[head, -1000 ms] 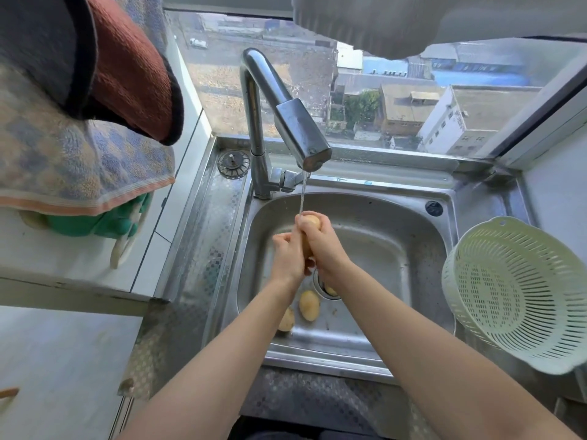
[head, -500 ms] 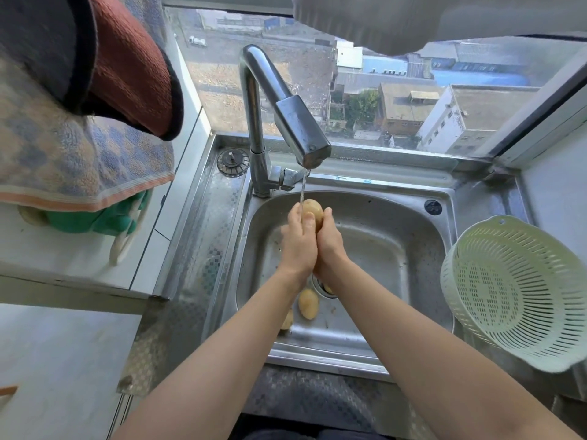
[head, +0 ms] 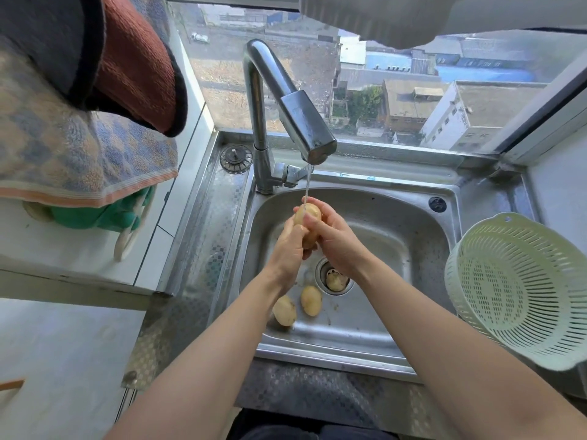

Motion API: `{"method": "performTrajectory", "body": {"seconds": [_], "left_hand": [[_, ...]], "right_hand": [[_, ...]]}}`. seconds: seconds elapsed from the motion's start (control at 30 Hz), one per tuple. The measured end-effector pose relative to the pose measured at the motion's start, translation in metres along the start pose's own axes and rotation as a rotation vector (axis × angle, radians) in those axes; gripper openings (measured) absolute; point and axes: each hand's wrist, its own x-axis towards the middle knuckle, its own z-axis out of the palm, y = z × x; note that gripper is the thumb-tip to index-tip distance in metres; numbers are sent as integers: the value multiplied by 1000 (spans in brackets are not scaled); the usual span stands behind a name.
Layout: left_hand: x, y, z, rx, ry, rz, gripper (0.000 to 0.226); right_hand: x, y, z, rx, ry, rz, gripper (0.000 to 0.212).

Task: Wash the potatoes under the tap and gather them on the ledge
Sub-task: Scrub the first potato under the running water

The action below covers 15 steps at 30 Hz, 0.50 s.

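Looking down, we face a stainless steel sink [head: 397,236] set under a window that shows rooftops far below. Its metal ledge [head: 413,168] runs along the far side, and a sink plug [head: 236,159] lies at the ledge's left end, just left of the tap [head: 286,100]. A pale green colander [head: 514,293] rests at the right, and towels [head: 79,147] hang at the upper left over a green glove [head: 104,214]. A thin stream of water [head: 307,182] falls from the tap. Our left hand [head: 290,246] and right hand [head: 336,239] meet over the middle of the basin, both curled round one potato [head: 309,217] held in the stream, its top showing above our fingers. A second potato [head: 285,310] and a third potato [head: 311,300] lie side by side on the near-left basin floor, and a fourth potato [head: 336,280] sits in the drain.
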Motion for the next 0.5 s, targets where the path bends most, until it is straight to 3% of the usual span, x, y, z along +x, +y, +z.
{"method": "performTrajectory", "body": {"seconds": [0.03, 0.1, 0.27, 0.33, 0.4, 0.5], "left_hand": [[0, -3, 0, -4, -16, -8, 42], [-3, -5, 1, -20, -42, -9, 33], [-3, -11, -3, -66, 2, -8, 36], [-4, -12, -3, -61, -8, -19, 33], [-7, -12, 0, -79, -20, -34, 31], [-5, -17, -3, -121, -3, -42, 33]], "right_hand": [[2, -1, 2, -68, 79, -31, 26], [6, -4, 3, -109, 195, -39, 27], [0, 1, -4, -24, -13, 41, 33], [4, 3, -1, -76, 126, 25, 22], [10, 1, 2, -107, 302, 57, 31], [13, 1, -3, -193, 365, 60, 29]]}}
